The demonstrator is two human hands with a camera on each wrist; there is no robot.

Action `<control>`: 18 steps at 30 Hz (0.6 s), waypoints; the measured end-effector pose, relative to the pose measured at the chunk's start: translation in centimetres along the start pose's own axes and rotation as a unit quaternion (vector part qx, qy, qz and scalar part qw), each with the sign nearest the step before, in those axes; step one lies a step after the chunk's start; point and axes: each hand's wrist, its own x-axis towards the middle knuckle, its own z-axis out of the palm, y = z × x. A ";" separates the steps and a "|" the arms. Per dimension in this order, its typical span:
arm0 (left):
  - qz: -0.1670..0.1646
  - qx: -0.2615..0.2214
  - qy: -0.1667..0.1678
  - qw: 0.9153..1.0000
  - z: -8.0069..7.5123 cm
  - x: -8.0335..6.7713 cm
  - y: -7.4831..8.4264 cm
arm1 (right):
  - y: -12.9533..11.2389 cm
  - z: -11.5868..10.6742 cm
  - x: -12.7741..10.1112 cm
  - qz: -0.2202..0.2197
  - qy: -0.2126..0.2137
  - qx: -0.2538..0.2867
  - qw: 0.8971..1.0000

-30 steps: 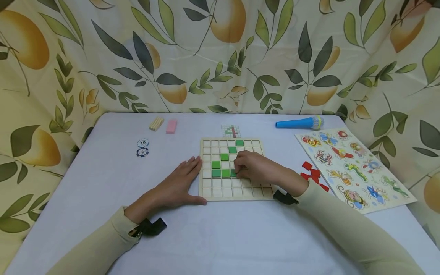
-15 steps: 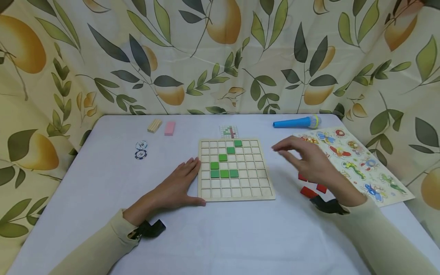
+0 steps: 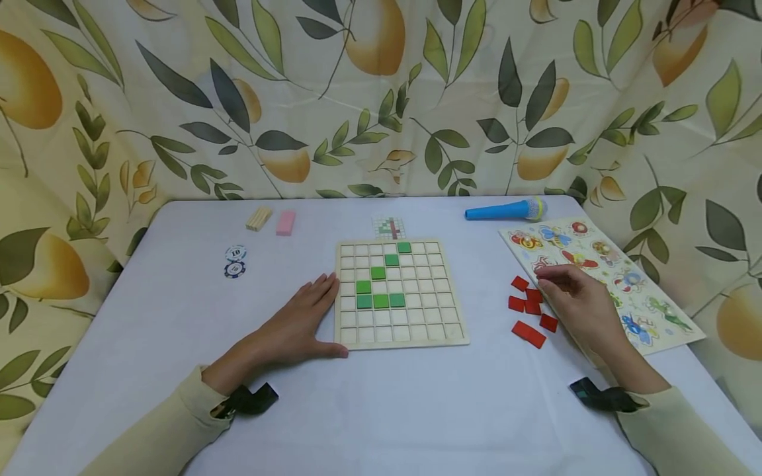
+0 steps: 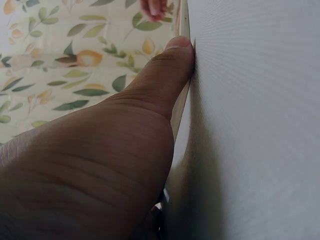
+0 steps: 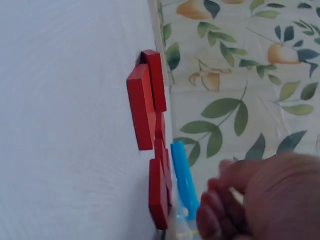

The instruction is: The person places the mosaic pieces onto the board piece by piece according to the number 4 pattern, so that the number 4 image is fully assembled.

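Green tiles (image 3: pixel 380 301) fill six cells of the grid board (image 3: pixel 400 337) mid-counter; most cells lie bare. Left hand (image 3: pixel 294 327) rests flat, fingers released, against its left edge, while the right hand (image 3: pixel 580 304) reaches the loose red tiles (image 3: pixel 528 332) nearer the counter's right edge, fingers curling, grasping nothing yet.

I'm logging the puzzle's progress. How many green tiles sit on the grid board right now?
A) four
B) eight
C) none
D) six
D: the head view shows six green tiles on the grid board, a diagonal step of three from the top and three in an L below, while the right hand is off at the red tiles.
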 end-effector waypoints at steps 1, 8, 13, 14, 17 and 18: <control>0.000 0.000 0.001 1.000 0.0 -0.1 0.0 | 0.3 0.3 0.3 0.003 -0.006 -0.017 1.000; -0.003 -0.005 -0.002 1.000 -0.3 -0.3 -0.3 | 0.7 1.4 1.4 -0.020 -0.028 -0.095 0.995; -0.002 -0.008 -0.001 1.000 -0.2 -0.2 -0.4 | 0.2 1.7 2.0 -0.035 -0.040 -0.125 0.991; -0.002 -0.007 -0.002 1.000 -0.2 -0.2 -0.4 | 0.1 1.8 2.1 -0.035 -0.042 -0.130 0.990; -0.002 -0.005 -0.005 1.000 -0.1 -0.1 -0.2 | -0.1 1.9 2.2 -0.030 -0.043 -0.145 0.988; -0.001 -0.004 -0.004 1.000 -0.1 0.0 -0.2 | -0.1 1.9 2.1 -0.029 -0.042 -0.148 0.988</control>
